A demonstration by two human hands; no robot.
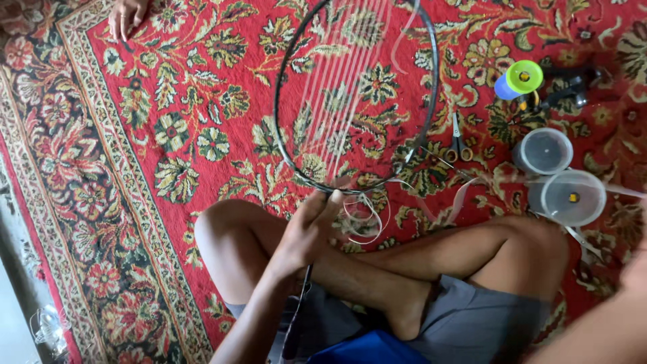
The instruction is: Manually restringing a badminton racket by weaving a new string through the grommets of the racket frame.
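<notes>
The person sits cross-legged on the rug (135,202). The left hand (311,226) is clamped on the racket (357,101) at the bottom of its frame, by loose string loops (364,217). The right arm shows only at the lower right edge; whether that hand is closed cannot be told. The racket head lies mid-rug, partly strung, so stringing looks underway; the next pull needs a firm frame and a free string end. Beyond lie scissors (458,143), two tubs (559,178) and a spool (519,79); another person's hand (125,15) rests at the far-left corner.
</notes>
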